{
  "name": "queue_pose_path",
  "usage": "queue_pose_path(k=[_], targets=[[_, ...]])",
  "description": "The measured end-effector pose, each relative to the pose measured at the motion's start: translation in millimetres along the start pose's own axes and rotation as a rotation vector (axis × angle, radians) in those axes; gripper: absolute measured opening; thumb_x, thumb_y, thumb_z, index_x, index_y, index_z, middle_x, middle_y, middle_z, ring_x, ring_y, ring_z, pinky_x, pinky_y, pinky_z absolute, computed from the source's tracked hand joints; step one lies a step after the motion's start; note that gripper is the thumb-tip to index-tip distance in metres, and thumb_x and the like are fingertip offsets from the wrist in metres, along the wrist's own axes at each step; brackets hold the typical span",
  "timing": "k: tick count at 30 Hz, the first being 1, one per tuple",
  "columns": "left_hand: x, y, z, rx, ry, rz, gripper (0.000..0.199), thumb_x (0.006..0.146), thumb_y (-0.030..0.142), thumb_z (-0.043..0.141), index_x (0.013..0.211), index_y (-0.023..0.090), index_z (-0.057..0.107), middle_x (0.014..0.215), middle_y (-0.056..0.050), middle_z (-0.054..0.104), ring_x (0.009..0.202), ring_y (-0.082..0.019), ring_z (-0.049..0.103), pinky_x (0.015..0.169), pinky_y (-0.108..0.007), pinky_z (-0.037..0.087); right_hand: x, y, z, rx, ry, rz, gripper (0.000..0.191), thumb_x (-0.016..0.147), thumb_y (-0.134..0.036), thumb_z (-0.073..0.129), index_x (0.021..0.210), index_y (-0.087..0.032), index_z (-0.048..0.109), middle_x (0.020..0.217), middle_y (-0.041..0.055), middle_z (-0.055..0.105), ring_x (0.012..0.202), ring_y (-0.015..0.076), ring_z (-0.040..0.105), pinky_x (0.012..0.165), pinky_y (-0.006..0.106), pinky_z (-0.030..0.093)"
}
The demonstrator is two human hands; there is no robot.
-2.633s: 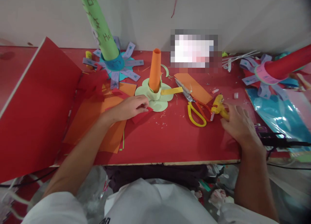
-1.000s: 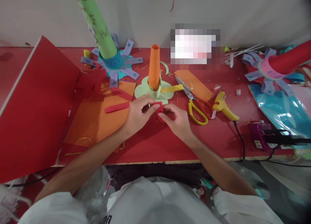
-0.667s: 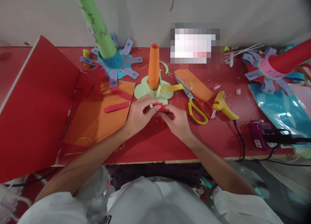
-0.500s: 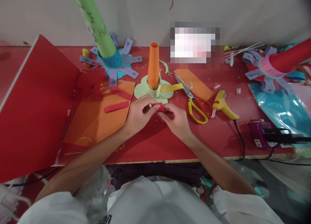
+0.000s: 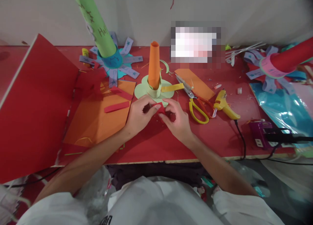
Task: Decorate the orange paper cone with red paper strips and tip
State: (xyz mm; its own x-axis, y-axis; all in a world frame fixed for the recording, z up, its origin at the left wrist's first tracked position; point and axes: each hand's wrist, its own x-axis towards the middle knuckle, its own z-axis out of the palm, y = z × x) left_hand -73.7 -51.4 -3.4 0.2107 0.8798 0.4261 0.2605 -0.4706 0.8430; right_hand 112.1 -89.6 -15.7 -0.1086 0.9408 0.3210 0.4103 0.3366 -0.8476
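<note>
At the center of the frame, your left hand [image 5: 140, 116] pinches a small red paper [image 5: 161, 107] between thumb and finger. Your right hand [image 5: 179, 119] is half curled, thumb at the paper; you cannot tell whether it grips. Below both, bare table [image 5: 156, 150] runs to its front edge at lower center. Scissors [image 5: 191, 96] lie just right of your right hand. Your fingers partly hide the green flower [image 5: 141, 92]. The frame cuts off 2 tubes: the green tube [image 5: 99, 28] at upper left, the red tube [image 5: 293, 59] at right.
</note>
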Motion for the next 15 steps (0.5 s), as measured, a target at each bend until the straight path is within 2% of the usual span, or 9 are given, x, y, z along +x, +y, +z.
queue_pose_path(k=[3, 8, 11, 15], targets=[[0.0, -1.7, -0.3, -0.041, -0.006, -0.028, 0.032, 0.102, 0.039, 0.072, 0.080, 0.019, 0.063, 0.075, 0.002, 0.059, 0.066, -0.010, 0.051, 0.063, -0.025, 0.042, -4.9, 1.1, -2.2, -0.079, -0.040, -0.057, 0.038, 0.104, -0.034, 0.063, 0.142, -0.028, 0.063, 0.102, 0.0033, 0.077, 0.086, 0.0193, 0.073, 0.084, 0.034, 0.062], [-0.7, -2.7, 0.9, -0.066, -0.015, -0.087, 0.031, 0.100, 0.037, 0.073, 0.078, 0.019, 0.062, 0.073, 0.002, 0.058, 0.064, -0.011, 0.050, 0.061, -0.025, 0.042, -9.4, -0.4, -2.8, -0.138, -0.051, -0.005, 0.036, 0.105, -0.039, 0.060, 0.138, -0.027, 0.064, 0.099, 0.0054, 0.077, 0.083, 0.0215, 0.073, 0.082, 0.036, 0.062], [-0.4, -2.8, 0.5, -0.002, -0.029, -0.066, 0.031, 0.100, 0.036, 0.072, 0.076, 0.019, 0.061, 0.072, 0.002, 0.057, 0.064, -0.011, 0.050, 0.061, -0.026, 0.041, -8.5, -1.0, -3.0, -0.128, -0.025, 0.008, 0.029, 0.104, -0.039, 0.061, 0.130, -0.027, 0.066, 0.099, 0.0051, 0.077, 0.083, 0.0211, 0.073, 0.080, 0.035, 0.061], [3.2, -6.7, -3.6, 0.148, -0.111, 0.001, 0.027, 0.103, 0.035, 0.069, 0.081, 0.019, 0.066, 0.076, 0.000, 0.062, 0.067, -0.012, 0.053, 0.063, -0.027, 0.042, -4.4, 0.2, -4.4, -0.137, -0.042, 0.035, 0.022, 0.103, -0.033, 0.060, 0.122, -0.026, 0.069, 0.103, 0.0056, 0.079, 0.087, 0.0205, 0.074, 0.082, 0.033, 0.059]])
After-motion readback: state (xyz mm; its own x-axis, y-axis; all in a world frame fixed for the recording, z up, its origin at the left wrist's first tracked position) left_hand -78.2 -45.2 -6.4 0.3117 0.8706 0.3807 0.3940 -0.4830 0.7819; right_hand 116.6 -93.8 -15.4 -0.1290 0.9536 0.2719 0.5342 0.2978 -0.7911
